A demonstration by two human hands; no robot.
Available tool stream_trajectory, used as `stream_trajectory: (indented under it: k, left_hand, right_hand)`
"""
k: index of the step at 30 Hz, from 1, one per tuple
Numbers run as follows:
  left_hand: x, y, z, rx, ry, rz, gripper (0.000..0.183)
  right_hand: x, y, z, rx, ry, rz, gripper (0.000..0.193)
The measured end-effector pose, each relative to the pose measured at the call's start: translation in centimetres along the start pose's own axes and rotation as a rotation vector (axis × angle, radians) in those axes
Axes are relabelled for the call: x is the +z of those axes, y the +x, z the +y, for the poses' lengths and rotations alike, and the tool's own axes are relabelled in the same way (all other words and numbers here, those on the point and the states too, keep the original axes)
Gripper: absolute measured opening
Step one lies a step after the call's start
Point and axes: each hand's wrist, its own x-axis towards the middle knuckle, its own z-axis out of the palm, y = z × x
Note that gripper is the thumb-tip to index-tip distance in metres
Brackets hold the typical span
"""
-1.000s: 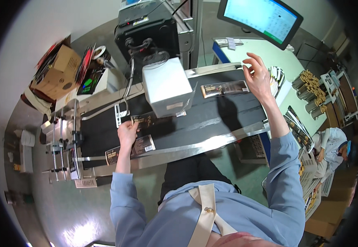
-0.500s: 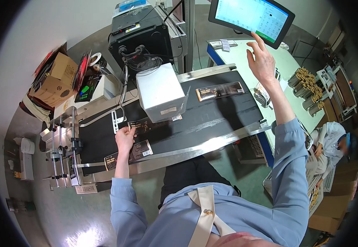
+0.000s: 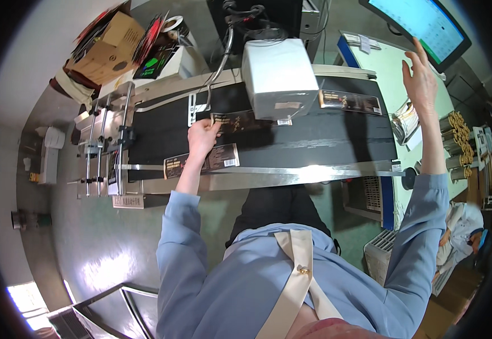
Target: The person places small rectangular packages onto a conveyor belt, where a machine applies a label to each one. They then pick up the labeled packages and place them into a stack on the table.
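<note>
My left hand (image 3: 202, 138) pinches the left end of a flat black printed pouch (image 3: 240, 122) on a dark conveyor belt (image 3: 308, 144). Part of that pouch lies in the shadow of a white box-shaped machine head (image 3: 280, 70) above the belt. Below my left wrist another black pouch (image 3: 223, 157) rests along the belt's near edge, partly covered by my forearm. A third pouch (image 3: 350, 102) lies flat farther right. My right hand (image 3: 420, 85) is raised, its index finger stretched to the lower edge of a tablet-like touchscreen (image 3: 424, 22); it holds nothing.
At the belt's left end stands a feeder with metal rods (image 3: 107, 138). An open cardboard box (image 3: 107, 48) sits behind it. On the right, a pale table (image 3: 381, 62) carries stacked gold-ended cylinders (image 3: 455, 138). Another person (image 3: 463, 231) is at the far right.
The whole view has shifted, so the belt and screen appear higher and farther right. My left hand stays on the pouch and my right index finger stays at the screen.
</note>
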Motion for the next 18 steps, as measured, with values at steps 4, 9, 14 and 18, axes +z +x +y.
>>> stream_trajectory:
  k: [4,9,14,18]
  left_hand:
    - [-0.1,-0.2,-0.1,-0.016,0.01,0.002,0.027]
    - [-0.1,-0.2,-0.2,-0.001,0.001,0.005,0.026]
    - [-0.6,-1.8,-0.7,0.039,-0.237,-0.022,0.024]
    - [-4.3,-5.2,-2.5,-0.058,-0.402,-0.056,0.023]
  right_hand:
    - [-0.3,-1.6,-2.1,-0.028,0.13,-0.006,0.021]
    - [2.2,-5.9,-3.1,-0.016,0.221,-0.25,0.024]
    - [6.8,-9.9,-0.9,0.099,0.066,-0.487,0.045]
    - [9.2,-10.9,1.5,0.252,-0.043,-0.669,0.076]
